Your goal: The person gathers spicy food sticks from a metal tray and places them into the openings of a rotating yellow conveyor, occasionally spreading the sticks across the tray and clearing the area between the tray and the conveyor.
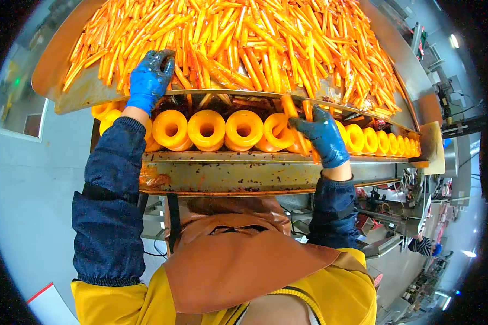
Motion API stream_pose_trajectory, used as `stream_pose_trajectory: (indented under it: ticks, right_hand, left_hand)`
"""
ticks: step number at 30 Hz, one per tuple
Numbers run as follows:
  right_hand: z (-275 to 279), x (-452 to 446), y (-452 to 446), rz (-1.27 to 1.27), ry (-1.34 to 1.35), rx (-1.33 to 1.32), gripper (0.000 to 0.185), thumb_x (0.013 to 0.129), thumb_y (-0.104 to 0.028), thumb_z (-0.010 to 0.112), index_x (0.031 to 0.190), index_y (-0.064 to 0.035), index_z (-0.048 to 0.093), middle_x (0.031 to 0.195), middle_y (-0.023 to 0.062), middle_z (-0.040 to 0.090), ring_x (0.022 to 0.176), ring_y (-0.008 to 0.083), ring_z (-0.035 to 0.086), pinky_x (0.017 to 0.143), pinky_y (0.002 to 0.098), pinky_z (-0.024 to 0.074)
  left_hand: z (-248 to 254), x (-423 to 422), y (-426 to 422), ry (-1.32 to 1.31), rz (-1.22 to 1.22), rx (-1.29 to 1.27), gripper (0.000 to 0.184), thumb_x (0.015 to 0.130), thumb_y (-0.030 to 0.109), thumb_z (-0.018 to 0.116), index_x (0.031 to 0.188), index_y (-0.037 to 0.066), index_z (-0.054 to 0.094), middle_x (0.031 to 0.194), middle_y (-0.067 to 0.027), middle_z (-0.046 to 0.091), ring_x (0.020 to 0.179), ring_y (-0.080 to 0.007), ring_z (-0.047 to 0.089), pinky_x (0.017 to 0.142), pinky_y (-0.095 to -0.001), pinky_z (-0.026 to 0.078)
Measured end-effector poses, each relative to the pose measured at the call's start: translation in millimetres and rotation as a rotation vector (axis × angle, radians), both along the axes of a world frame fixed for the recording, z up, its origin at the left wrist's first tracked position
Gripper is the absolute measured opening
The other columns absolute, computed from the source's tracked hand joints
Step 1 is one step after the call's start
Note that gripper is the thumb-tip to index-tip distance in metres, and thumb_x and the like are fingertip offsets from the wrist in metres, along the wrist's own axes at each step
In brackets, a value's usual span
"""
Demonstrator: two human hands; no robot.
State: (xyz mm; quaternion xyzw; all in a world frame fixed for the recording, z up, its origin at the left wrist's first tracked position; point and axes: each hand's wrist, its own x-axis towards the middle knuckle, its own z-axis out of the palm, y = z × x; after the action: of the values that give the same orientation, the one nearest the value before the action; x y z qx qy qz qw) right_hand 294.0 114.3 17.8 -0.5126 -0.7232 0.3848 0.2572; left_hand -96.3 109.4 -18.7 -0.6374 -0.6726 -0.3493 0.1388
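Note:
A large pile of glossy orange stick-shaped food pieces (pixel 222 43) lies on a metal tray (pixel 97 81). My left hand (pixel 151 80), in a blue glove, is at the tray's front edge against the sticks. Its fingers are curled together, and what they hold, if anything, is hidden. In its wet, stained blue glove, my right hand (pixel 325 138) is closed around a few orange sticks (pixel 290 106) that stand roughly upright. These are over the row of orange funnel-shaped cups (pixel 207 130), beside a cup (pixel 276 132) with a stick showing in its mouth.
A metal ledge (pixel 228 176) spotted with dark bits runs in front of the cups. At the tray's right end stands a pale plate (pixel 432 146). Machinery and cables fill the right background, where another person (pixel 422 246) is partly visible.

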Motion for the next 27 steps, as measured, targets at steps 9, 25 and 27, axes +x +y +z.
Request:
stream_pose_trajectory:
  ticks: [9,25,27]
  right_hand:
    - [-57.4,-58.9,-19.6,-0.174,0.38,-0.018,0.015,0.082,-0.014,0.066,0.092,-0.0042,0.062,0.074,0.0014,0.061,0.068,0.0108,0.055,0.065,0.0283,0.0478]
    - [-34.3,-87.4,2.0,-0.196,0.28,0.5,0.024,0.076,-0.02,0.074,0.089,-0.0037,0.062,0.08,0.0136,0.063,0.071,0.0264,0.06,0.066,0.0342,0.0493]
    - [-12.7,-86.2,32.2,-0.188,-0.193,0.767,0.038,0.077,-0.035,0.07,0.093,-0.0015,0.061,0.089,0.0174,0.064,0.082,0.031,0.062,0.074,0.0388,0.0501]
  left_hand:
    - [-6.0,-5.8,3.4,0.022,0.004,-0.009,0.018,0.084,0.025,0.059,0.097,0.015,0.066,0.093,-0.0109,0.064,0.083,-0.0302,0.062,0.071,-0.039,0.051]
    - [-1.4,-1.4,0.9,0.01,0.007,0.005,0.018,0.084,0.025,0.058,0.096,0.014,0.066,0.091,-0.012,0.063,0.082,-0.0311,0.061,0.07,-0.0403,0.05]
    - [-1.9,-2.2,1.5,0.025,0.007,-0.002,0.018,0.084,0.025,0.058,0.096,0.015,0.065,0.091,-0.012,0.063,0.082,-0.0313,0.061,0.07,-0.0405,0.05]
